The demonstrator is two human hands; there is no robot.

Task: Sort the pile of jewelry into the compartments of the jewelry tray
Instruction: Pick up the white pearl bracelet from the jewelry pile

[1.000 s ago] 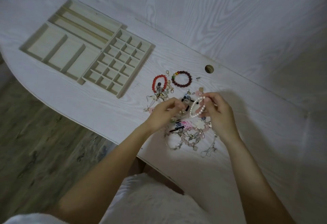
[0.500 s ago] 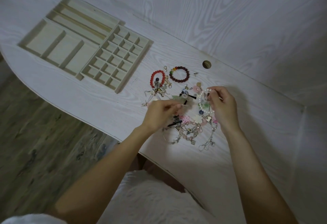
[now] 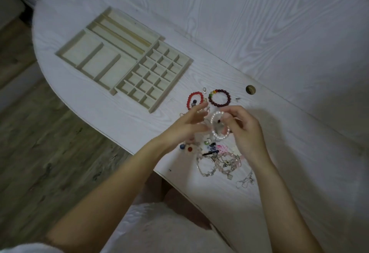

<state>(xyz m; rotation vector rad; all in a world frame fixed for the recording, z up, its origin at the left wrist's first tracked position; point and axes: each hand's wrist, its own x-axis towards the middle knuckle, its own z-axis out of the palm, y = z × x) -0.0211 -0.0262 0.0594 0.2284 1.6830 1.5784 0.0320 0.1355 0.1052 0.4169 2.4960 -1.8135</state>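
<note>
A white pearl bracelet (image 3: 216,126) hangs as a loop above the jewelry pile (image 3: 217,160), pinched at its top by my right hand (image 3: 244,132). My left hand (image 3: 185,126) hovers just left of the loop with fingers spread and holds nothing. The beige jewelry tray (image 3: 111,90) lies at the upper left with all its compartments bare. A red bead bracelet (image 3: 194,100) and a dark maroon bead bracelet (image 3: 219,97) lie flat on the table beyond my hands.
The white wood-grain table (image 3: 279,72) has a round cable hole (image 3: 250,89) to the right of the bracelets. Its curved front edge runs below the pile, with a wood floor (image 3: 50,162) beneath. A thin silver chain (image 3: 245,180) lies at the pile's right.
My right hand has lifted the pearl bracelet clear of the pile into an open loop. My left hand has let go and spread its fingers.
</note>
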